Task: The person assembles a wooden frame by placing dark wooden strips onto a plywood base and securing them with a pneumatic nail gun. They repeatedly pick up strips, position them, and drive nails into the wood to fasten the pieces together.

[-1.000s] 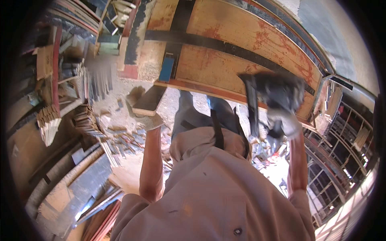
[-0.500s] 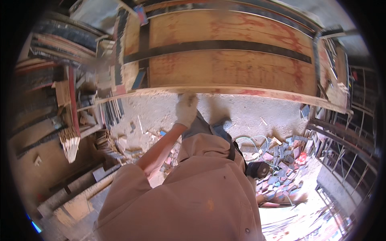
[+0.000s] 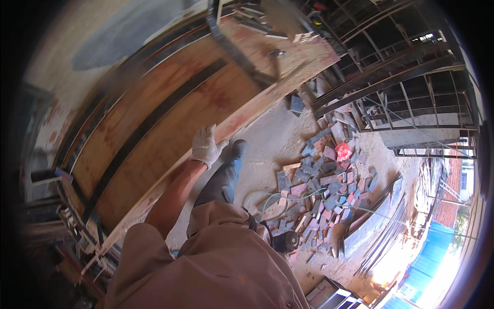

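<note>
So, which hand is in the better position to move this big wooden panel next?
Probably the left. The left hand, in a white glove, already rests on the edge of the wooden panel, arm stretched out. The right hand is not in view.

Single view only, from a head-worn fisheye camera looking steeply down over the wearer's shoulder and chest. It faces a large wooden panel (image 3: 170, 134) close at upper left and the sandy floor (image 3: 278, 139) below. Edges curve and darken at the rim.
</note>
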Available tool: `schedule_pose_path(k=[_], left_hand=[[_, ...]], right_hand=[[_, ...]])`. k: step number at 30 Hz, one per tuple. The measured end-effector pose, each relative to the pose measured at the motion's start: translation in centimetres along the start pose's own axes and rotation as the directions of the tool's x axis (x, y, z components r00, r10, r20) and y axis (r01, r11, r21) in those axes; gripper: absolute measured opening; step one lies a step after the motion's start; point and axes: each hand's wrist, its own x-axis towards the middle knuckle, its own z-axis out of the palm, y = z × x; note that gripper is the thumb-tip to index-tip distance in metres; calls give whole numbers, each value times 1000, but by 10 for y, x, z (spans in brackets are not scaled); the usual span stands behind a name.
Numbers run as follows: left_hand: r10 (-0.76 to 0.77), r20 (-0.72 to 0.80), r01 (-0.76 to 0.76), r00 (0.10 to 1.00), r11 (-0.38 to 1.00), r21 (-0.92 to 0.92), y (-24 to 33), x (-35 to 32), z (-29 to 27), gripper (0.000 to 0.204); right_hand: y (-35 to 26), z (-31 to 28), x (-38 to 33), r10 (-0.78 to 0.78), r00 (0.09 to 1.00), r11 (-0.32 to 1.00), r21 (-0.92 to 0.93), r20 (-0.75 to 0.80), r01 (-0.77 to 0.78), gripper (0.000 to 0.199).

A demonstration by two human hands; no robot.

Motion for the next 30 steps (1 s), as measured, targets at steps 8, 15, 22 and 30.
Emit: schedule_pose_path(k=[8,15,22,30], left_hand=[[-205,368,183,907,979,94,56,157,120,57],[-234,417,184,878,970,157,72,161,125,23],[-565,279,620,777,765,-176,158,215,74,45],[-815,-20,552,580,411,-725,350,328,35,54]], right_hand=[[-163,9,96,12,998,999,-32,-58,-14,18],[-414,58,193,-239,962,864,-423,131,272,18],[-669,200,381,-565,767,210,-846,304,490,58],[-757,308,492,-533,637,-152,-804,557,575,99]])
